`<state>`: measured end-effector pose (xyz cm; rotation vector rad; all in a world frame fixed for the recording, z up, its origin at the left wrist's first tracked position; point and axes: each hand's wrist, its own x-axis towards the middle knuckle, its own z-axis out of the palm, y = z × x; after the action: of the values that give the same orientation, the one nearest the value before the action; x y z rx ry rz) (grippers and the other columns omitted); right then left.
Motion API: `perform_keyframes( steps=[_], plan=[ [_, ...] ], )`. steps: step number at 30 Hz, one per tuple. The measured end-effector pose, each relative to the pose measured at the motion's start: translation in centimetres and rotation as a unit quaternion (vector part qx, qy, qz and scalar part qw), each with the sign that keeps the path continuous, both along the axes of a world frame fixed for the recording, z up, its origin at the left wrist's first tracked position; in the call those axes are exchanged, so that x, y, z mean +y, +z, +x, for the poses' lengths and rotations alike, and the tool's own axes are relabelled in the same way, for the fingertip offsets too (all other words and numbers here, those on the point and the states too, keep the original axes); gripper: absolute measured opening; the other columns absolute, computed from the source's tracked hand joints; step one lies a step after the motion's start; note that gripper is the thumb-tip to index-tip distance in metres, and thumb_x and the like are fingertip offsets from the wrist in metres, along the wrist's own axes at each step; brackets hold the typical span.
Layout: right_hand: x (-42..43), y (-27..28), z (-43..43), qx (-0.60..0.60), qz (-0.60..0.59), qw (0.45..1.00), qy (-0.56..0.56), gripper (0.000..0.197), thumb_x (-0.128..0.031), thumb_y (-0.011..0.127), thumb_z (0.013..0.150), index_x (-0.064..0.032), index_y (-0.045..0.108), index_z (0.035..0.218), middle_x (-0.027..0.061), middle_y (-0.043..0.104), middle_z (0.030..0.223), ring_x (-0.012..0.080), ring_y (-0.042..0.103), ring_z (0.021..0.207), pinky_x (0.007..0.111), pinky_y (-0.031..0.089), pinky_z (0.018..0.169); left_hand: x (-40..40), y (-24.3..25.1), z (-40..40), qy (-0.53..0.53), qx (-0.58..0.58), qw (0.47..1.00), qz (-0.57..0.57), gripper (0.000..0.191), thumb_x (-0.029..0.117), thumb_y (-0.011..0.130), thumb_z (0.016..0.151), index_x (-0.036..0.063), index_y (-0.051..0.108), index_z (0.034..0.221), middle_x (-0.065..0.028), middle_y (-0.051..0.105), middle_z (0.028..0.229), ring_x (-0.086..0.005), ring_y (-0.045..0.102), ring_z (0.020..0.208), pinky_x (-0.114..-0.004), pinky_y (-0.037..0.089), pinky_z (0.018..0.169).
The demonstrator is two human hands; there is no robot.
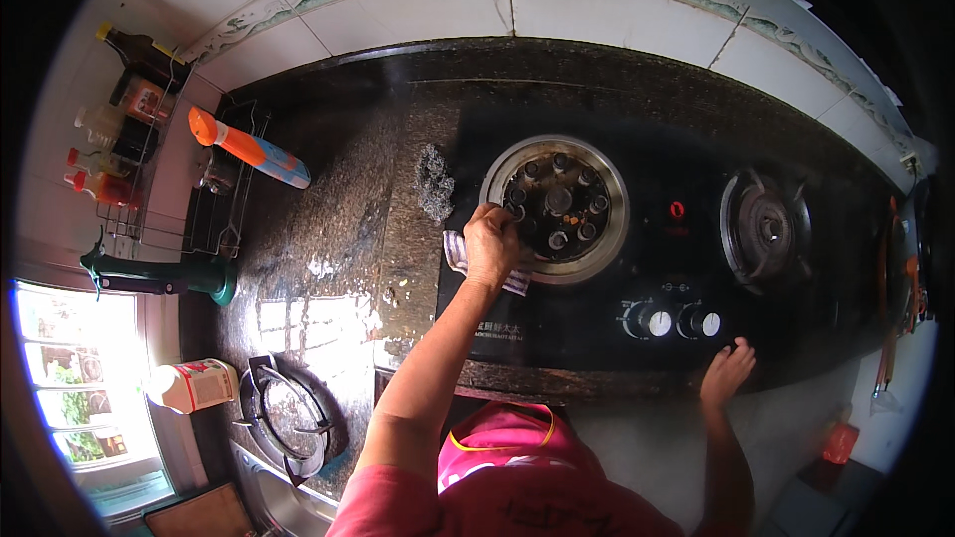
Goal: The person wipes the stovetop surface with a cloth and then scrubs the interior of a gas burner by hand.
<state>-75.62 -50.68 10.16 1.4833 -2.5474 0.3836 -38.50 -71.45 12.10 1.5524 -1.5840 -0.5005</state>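
Observation:
My left hand (492,242) is at the left side of the open burner well on a black glass gas hob (671,142). Its fingers pinch a small dark ring-like part at the inner edge of the steel burner ring (615,186). A striped cloth (455,252) lies under that hand, showing on both sides of the wrist. Inside the ring are a central cap and several round knobs, with orange crumbs among them. My right hand (730,371) holds nothing, fingers apart, near the hob's front edge, below the two control knobs (701,323).
Steel wool (434,185) lies left of the hob. A removed pan support (287,418) stands by the sink (276,492), near a white jug (195,385). An orange-and-blue bottle (254,149) leans by the wire rack (175,235). The second burner (768,231) is at right.

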Motion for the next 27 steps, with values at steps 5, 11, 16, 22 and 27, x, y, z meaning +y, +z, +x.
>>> perform_keyframes(
  steps=[5,11,16,22,27],
  plan=[
    [0.4,-0.2,-0.5,-0.01,-0.001,1.0,-0.004,0.023,-0.011,0.046,0.08,-0.0042,0.045,0.102,0.0151,0.045,0.095,0.0327,0.044,0.091,0.043,0.035,0.078,-0.4,-0.4,-0.5,0.011,-0.015,0.999,-0.035,0.005,-0.002,0.056,0.064,-0.0006,0.059,0.067,-0.014,0.058,0.074,-0.0313,0.058,0.068,-0.035,0.047,0.062],
    [0.2,0.4,-0.2,-0.014,0.006,1.0,0.014,0.024,-0.012,0.046,0.081,-0.0045,0.044,0.104,0.0152,0.045,0.096,0.0329,0.043,0.091,0.043,0.035,0.079,-2.2,-1.5,-0.8,0.073,-0.083,0.989,-0.103,0.005,-0.004,0.049,0.066,0.0,0.051,0.064,-0.016,0.053,0.071,-0.0362,0.053,0.066,-0.042,0.044,0.059],
    [0.1,-0.1,-0.3,-0.017,0.006,1.0,0.0,0.025,-0.013,0.046,0.081,-0.0052,0.044,0.104,0.0146,0.045,0.096,0.0324,0.044,0.092,0.043,0.036,0.079,-3.3,-0.9,-0.5,0.07,-0.106,0.989,-0.081,0.003,-0.003,0.05,0.066,-0.0009,0.052,0.065,-0.0163,0.053,0.071,-0.0363,0.054,0.067,-0.041,0.044,0.06],
    [0.2,0.1,-0.3,-0.009,0.004,1.0,-0.007,0.024,-0.014,0.046,0.081,-0.0059,0.045,0.103,0.0137,0.046,0.096,0.0319,0.044,0.092,0.042,0.036,0.079,-0.6,0.6,0.1,-0.084,-0.055,0.994,-0.05,0.003,-0.005,0.054,0.063,-0.0019,0.053,0.063,-0.0145,0.056,0.071,-0.034,0.057,0.066,-0.038,0.046,0.06],
    [0.0,0.2,-0.2,-0.002,0.009,1.0,-0.006,0.024,-0.014,0.047,0.081,-0.0061,0.046,0.103,0.0136,0.046,0.096,0.032,0.044,0.092,0.043,0.036,0.078,-1.8,-0.4,0.0,-0.036,-0.062,0.996,-0.054,0.004,-0.005,0.054,0.063,-0.0013,0.054,0.063,-0.013,0.057,0.073,-0.0332,0.057,0.068,-0.037,0.046,0.061]
  ],
)
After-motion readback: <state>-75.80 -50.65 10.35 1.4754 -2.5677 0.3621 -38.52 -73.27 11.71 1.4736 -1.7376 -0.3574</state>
